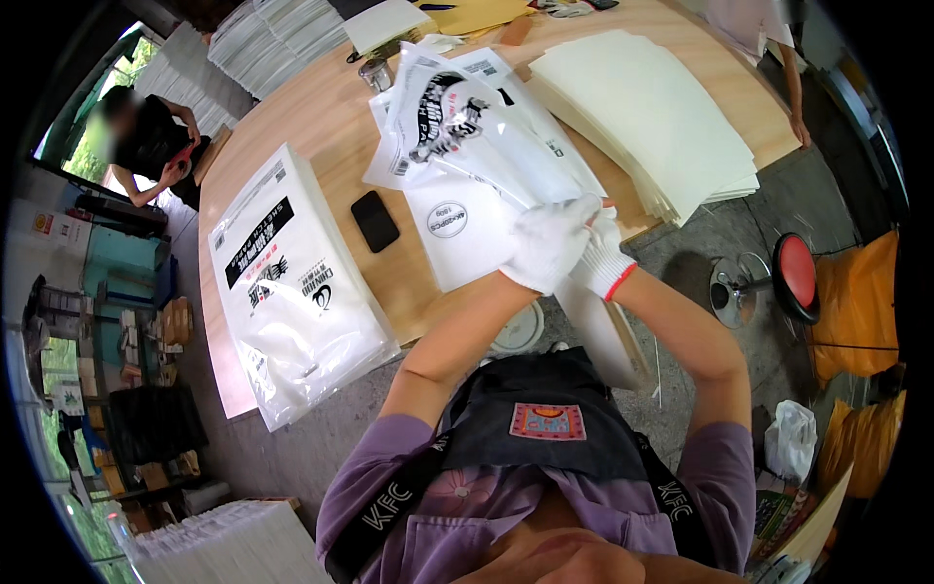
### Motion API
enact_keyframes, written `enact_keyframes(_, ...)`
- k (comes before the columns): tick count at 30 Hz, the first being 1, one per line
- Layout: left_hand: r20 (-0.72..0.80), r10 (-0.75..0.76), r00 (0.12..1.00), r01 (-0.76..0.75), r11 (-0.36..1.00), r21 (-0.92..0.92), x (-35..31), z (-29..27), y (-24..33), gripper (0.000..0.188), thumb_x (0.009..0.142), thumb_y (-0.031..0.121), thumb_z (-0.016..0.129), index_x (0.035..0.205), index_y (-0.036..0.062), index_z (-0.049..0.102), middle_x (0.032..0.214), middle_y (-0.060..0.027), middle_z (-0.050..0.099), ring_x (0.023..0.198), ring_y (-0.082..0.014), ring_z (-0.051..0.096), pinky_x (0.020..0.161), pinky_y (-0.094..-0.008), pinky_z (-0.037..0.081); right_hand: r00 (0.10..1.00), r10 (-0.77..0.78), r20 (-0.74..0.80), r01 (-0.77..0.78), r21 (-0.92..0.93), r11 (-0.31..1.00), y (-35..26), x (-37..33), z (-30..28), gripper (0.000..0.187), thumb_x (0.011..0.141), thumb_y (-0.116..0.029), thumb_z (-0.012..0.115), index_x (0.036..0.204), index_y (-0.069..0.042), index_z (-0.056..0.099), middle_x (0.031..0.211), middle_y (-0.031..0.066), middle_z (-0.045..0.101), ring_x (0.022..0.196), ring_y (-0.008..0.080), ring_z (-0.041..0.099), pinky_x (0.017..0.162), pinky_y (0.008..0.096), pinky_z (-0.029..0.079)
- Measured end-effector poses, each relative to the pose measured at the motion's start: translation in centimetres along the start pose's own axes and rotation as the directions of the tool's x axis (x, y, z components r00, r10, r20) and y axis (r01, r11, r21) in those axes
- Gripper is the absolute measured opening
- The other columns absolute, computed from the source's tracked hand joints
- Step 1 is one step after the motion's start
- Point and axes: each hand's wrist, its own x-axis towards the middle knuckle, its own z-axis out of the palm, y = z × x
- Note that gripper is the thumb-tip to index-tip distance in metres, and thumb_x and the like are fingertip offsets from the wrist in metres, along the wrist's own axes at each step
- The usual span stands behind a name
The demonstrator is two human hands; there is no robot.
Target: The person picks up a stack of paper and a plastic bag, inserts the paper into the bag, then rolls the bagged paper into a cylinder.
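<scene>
Both my hands wear white knit gloves and meet at the near edge of the table. My left hand (551,243) is closed at the near end of a clear printed plastic bag (530,161). Beside it my right hand (601,255), with a red-edged cuff, is also closed by the bag's end; the gloves hide the exact grip. More printed bags (452,243) lie flat beneath. Below my hands a pale, flat-sided piece (605,336) slants down past the table edge; whether I touch it cannot be told.
A thick stack of filled printed packs (297,292) and a black phone (376,221) lie to the left. Cream paper sheets (647,112) are fanned at the right. A red stool (798,277) stands right. Another person (156,146) sits far left; a second person's arm (795,97) shows far right.
</scene>
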Motion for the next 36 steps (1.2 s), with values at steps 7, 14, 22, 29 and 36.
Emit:
enact_keyframes(7, -0.116, -0.618, 0.778, 0.440, 0.666, -0.602, -9.6, -4.8, -9.4, 0.010, 0.088, 0.001, 0.061, 0.094, -0.0017, 0.067, 0.096, -0.0060, 0.070, 0.083, -0.0104, 0.063, 0.074, -0.0235, 0.051, 0.953, 0.225, 0.202, -0.302, 0.681, 0.667, 1.7, 1.6, -8.1, 0.026, 0.087, -0.029, 0.056, 0.088, -0.005, 0.068, 0.077, 0.0193, 0.065, 0.073, 0.0315, 0.065, 0.063, 0.0404, 0.048)
enact_keyframes(14, -0.086, 0.274, 0.958, -0.278, 0.960, -0.036, -1.6, -5.0, 0.1, 0.021, 0.078, 0.008, 0.061, 0.096, 0.0161, 0.068, 0.085, -0.0062, 0.067, 0.080, -0.0232, 0.066, 0.064, -0.0328, 0.053, 0.992, 0.100, -0.076, -0.059, 0.418, 0.907, 2.0, 3.2, -0.8, 0.026, 0.083, -0.023, 0.060, 0.097, -0.001, 0.063, 0.078, 0.0159, 0.063, 0.075, 0.0334, 0.062, 0.063, 0.0404, 0.047)
enact_keyframes(22, -0.084, 0.044, 0.996, -0.047, 0.998, -0.041, -1.8, -4.3, -1.8, 0.022, 0.076, 0.001, 0.059, 0.094, 0.0112, 0.066, 0.087, -0.0065, 0.069, 0.066, -0.0256, 0.064, 0.060, -0.0316, 0.052, 1.000, 0.021, -0.009, -0.018, 0.222, 0.975, -4.3, 2.5, -2.8, 0.037, 0.080, -0.016, 0.059, 0.115, -0.005, 0.058, 0.089, 0.0146, 0.064, 0.091, 0.0334, 0.060, 0.073, 0.0424, 0.048)
enact_keyframes(29, -0.095, 0.197, 0.976, -0.177, 0.966, 0.188, -9.0, -0.6, -4.6, 0.009, 0.079, 0.007, 0.064, 0.085, 0.0109, 0.069, 0.074, -0.0056, 0.066, 0.064, -0.0252, 0.063, 0.062, -0.0342, 0.052, 0.932, 0.219, -0.289, -0.190, 0.125, 0.974, 3.0, -2.0, 0.2, 0.040, 0.082, -0.013, 0.056, 0.122, -0.009, 0.055, 0.096, 0.0126, 0.066, 0.101, 0.0310, 0.060, 0.079, 0.0437, 0.050)
enact_keyframes(36, -0.326, -0.485, 0.811, 0.578, 0.752, 0.317, -21.4, -5.7, -16.6, 0.011, 0.079, 0.005, 0.055, 0.088, 0.0091, 0.053, 0.088, -0.0116, 0.051, 0.075, -0.0338, 0.055, 0.064, -0.0433, 0.046, 0.896, 0.385, 0.220, -0.364, -0.132, 0.922, 6.1, -5.3, 2.2, 0.021, 0.086, -0.019, 0.052, 0.100, -0.008, 0.062, 0.070, 0.0160, 0.065, 0.064, 0.0362, 0.065, 0.062, 0.0493, 0.052)
